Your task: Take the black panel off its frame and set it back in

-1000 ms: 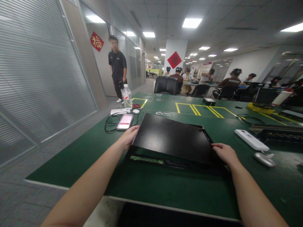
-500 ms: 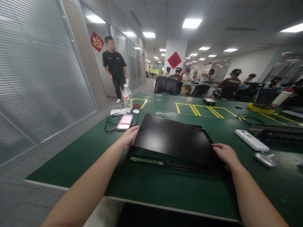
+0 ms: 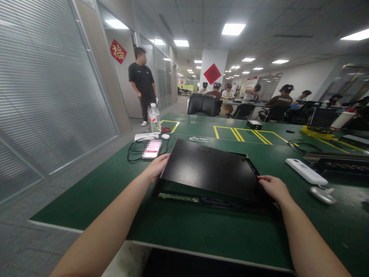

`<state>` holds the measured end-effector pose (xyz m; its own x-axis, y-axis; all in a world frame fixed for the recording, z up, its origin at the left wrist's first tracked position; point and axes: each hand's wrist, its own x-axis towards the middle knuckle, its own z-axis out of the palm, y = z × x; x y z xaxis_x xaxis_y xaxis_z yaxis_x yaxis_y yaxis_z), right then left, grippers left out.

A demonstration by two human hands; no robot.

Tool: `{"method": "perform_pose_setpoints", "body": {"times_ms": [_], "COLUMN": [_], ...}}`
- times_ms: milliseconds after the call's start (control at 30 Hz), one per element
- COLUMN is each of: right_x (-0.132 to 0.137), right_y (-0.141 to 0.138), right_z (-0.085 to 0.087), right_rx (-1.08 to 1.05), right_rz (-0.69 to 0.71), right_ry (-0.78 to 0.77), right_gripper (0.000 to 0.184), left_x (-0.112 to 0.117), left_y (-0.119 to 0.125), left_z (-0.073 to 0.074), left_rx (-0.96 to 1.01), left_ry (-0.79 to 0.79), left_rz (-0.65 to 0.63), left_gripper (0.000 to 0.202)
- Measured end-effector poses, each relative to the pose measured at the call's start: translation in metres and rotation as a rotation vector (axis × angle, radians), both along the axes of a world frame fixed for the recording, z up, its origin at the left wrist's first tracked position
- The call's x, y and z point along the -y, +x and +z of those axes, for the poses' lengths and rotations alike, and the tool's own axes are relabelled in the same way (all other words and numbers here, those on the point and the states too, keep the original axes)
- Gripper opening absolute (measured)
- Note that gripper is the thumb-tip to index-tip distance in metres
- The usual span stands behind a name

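A thin black display panel (image 3: pixel 207 165) is tilted above a dark frame (image 3: pixel 253 166) on the green table (image 3: pixel 86 204). My left hand (image 3: pixel 157 168) grips the panel's left edge, its fingers partly hidden behind it. At the right edge, my right hand (image 3: pixel 275 187) pinches the panel between thumb and fingers. Along the near side, below the panel, a narrow green circuit board (image 3: pixel 178 197) shows beside a dark strip. Most of what lies under the panel is hidden.
Left of the panel lie a lit phone (image 3: pixel 152 149), a black cable and a water bottle (image 3: pixel 155 119). White devices, one a long power bank shape (image 3: pixel 306 171), lie on the right. A person (image 3: pixel 142 84) stands beyond the table; several others sit at the back.
Both hands keep their hold on the panel, which has barely moved. The standing person beyond the table has shifted slightly right and turned the head.
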<state>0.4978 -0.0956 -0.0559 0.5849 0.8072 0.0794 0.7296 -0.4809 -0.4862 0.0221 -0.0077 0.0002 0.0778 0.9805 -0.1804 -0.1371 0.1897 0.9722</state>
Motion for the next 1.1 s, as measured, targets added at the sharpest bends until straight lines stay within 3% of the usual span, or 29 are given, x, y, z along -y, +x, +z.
{"method": "perform_pose_setpoints", "body": {"times_ms": [367, 600, 833, 1100], "right_x": [0.0, -0.001, -0.001, 0.001], "right_y": [0.0, 0.002, 0.003, -0.004], "right_z": [0.0, -0.002, -0.003, 0.003], "right_rx": [0.009, 0.001, -0.006, -0.039], "right_rz": [0.002, 0.003, 0.005, 0.002], "right_ry": [-0.018, -0.018, -0.004, -0.003], "right_gripper": [0.032, 0.032, 0.029, 0.039], "left_x": [0.004, 0.003, 0.01, 0.016], "left_y": [0.003, 0.007, 0.002, 0.002], "left_z": [0.005, 0.01, 0.011, 0.015], "left_rx": [0.013, 0.123, 0.206, 0.225], "left_ry": [0.024, 0.025, 0.151, 0.198], "left_rz": [0.014, 0.067, -0.119, -0.193], "left_gripper": [0.044, 0.022, 0.061, 0.073]}}
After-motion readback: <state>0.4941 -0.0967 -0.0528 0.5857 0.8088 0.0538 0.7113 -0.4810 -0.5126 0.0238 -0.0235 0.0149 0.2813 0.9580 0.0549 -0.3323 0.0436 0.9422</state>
